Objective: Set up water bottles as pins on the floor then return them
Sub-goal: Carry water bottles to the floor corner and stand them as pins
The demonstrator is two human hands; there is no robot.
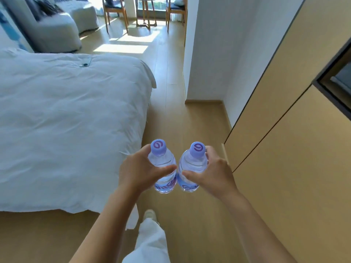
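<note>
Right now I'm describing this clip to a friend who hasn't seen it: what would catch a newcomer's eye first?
First, the two water bottles held side by side at centre: the left bottle in the left hand, the right bottle in the right hand, both with purple caps. Next, the big white bed filling the left side. Then the sunlit wooden floor running ahead to a small table with chairs.

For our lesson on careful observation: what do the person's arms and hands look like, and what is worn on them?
Both forearms are bare, with no sleeves in view. The left hand and right hand wear no gloves, rings or watch.
</note>
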